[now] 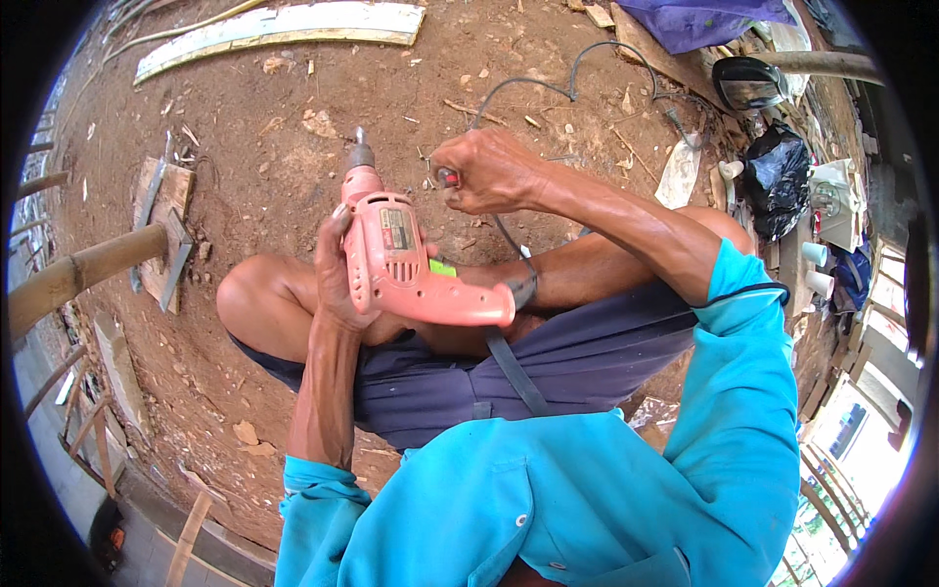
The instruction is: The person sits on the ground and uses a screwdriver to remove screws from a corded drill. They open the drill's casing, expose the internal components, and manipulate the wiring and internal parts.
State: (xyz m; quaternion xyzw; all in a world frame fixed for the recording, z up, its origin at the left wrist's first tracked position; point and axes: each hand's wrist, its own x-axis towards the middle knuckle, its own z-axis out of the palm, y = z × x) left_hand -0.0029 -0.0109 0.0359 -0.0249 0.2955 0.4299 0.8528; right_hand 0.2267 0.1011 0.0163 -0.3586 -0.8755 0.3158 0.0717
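Note:
A salmon-pink power drill (389,249) lies across my lap in my left hand (337,269), which is wrapped round its body from the left side. Its grey chuck (361,156) points away from me, with a short metal piece at the tip. The drill's handle reaches to the right, and a black cord (507,238) leaves its end. My right hand (492,172) is closed in a fist to the right of the chuck, apart from the drill. From the fist pokes a small red-and-black end (448,178); the rest of that thing is hidden by the fingers.
I sit cross-legged on bare brown soil. At the left, a bamboo pole (93,277) runs to a wooden board (168,235). A long white plank (279,29) lies at the far left. Toward the right are a black plastic bag (778,181), cups (820,284) and purple cloth (699,22).

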